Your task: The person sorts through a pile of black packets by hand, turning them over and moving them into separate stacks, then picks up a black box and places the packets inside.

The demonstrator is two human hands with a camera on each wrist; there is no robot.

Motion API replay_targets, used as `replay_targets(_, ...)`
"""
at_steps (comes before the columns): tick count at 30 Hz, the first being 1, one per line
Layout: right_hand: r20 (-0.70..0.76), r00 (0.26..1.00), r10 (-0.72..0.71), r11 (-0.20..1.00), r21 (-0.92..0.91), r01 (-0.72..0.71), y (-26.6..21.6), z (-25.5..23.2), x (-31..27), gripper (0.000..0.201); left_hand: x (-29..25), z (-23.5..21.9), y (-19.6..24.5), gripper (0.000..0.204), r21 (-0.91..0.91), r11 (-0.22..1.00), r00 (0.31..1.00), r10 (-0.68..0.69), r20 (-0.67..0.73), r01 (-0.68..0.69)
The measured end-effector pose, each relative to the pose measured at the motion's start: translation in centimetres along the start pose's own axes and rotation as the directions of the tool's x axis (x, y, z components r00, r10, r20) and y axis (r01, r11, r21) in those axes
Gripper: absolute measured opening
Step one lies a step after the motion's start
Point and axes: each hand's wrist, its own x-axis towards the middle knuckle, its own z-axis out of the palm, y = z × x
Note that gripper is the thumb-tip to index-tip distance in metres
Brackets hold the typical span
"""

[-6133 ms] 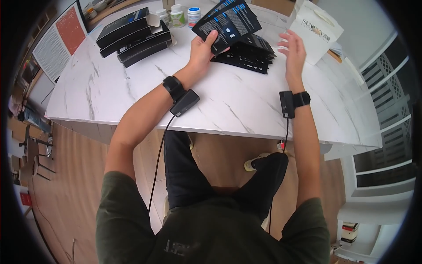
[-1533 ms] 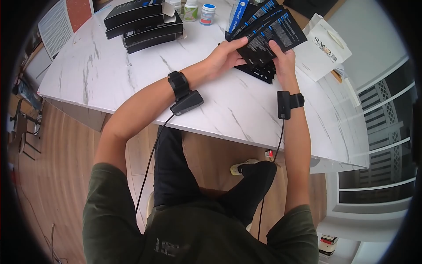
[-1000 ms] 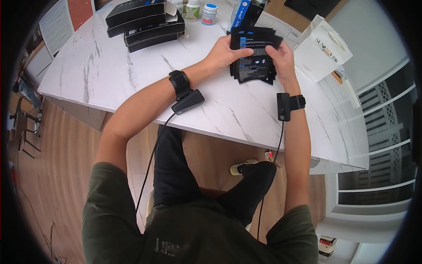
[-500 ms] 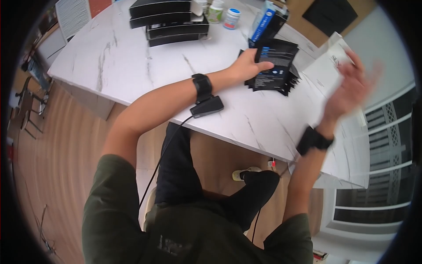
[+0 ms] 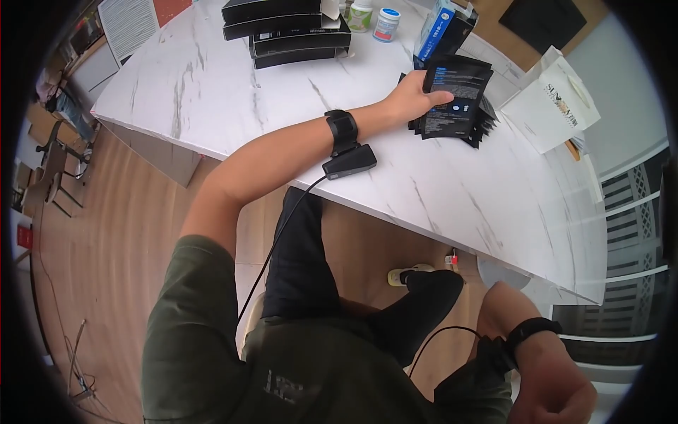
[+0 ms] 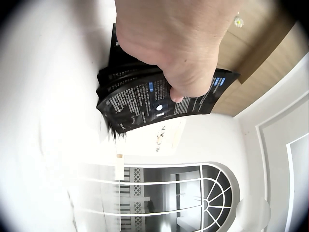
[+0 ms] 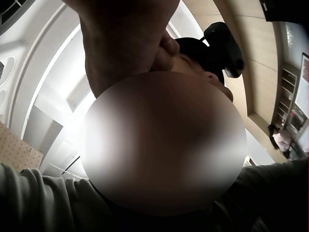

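My left hand (image 5: 413,99) grips several black printed packets (image 5: 455,120), its thumb across the front one. White and blue lettering covers that front packet. In the left wrist view the packets (image 6: 140,101) stand fanned and tilted, lower edges close over the tabletop; the hand (image 6: 178,43) hides their upper middle. My right hand (image 5: 554,392) is off the table, raised at the lower right of the head view. In the right wrist view this hand (image 7: 128,43) is near the person's head, with curled fingers showing and nothing visible in them.
Black boxes (image 5: 300,46) lie stacked on the marbled white table (image 5: 282,92). Beyond are small bottles, one with a blue lid (image 5: 386,25). A blue and black box (image 5: 441,32) stands behind the packets, a white paper bag (image 5: 551,102) to their right.
The right hand has let go of the packets, swung right and come back toward the body and head. The left hand keeps its grip on them. The head view has shifted.
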Motion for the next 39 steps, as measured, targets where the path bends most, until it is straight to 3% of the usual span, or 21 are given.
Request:
replay_targets(8,0.011,0.999,-0.041,0.995,-0.093,0.042,-0.3,0.2,0.3,0.022,-0.1,0.0,0.1,0.023,-0.046,0.999,1.000,-0.003,-0.006,0.003)
replay_targets(17,0.052,0.998,-0.029,0.997,-0.072,0.033,0.1,0.5,0.5,0.022,0.2,-0.2,-0.4,0.024,-0.046,0.999,1.000,-0.007,0.017,0.008)
replay_targets(23,0.040,0.993,-0.108,0.966,-0.233,0.115,0.3,0.8,0.4,0.024,0.1,-0.2,-0.1,0.025,-0.032,0.999,1.000,-0.025,-0.001,0.025)
replay_targets(32,0.073,0.995,-0.066,0.980,-0.183,0.079,0.6,1.0,0.6,0.021,0.1,-0.3,-0.1,0.027,-0.019,1.000,1.000,0.005,0.026,-0.004)
replay_targets(35,0.011,0.998,-0.054,0.991,-0.118,0.055,0.8,0.9,0.7,0.023,0.1,-0.3,-0.2,0.027,-0.024,0.999,0.999,-0.029,0.024,0.029)
replay_targets(39,0.091,0.995,-0.049,0.988,-0.145,0.062,0.8,0.5,0.5,0.019,0.3,-0.4,-0.4,0.026,-0.025,1.000,1.000,-0.009,0.022,0.009)
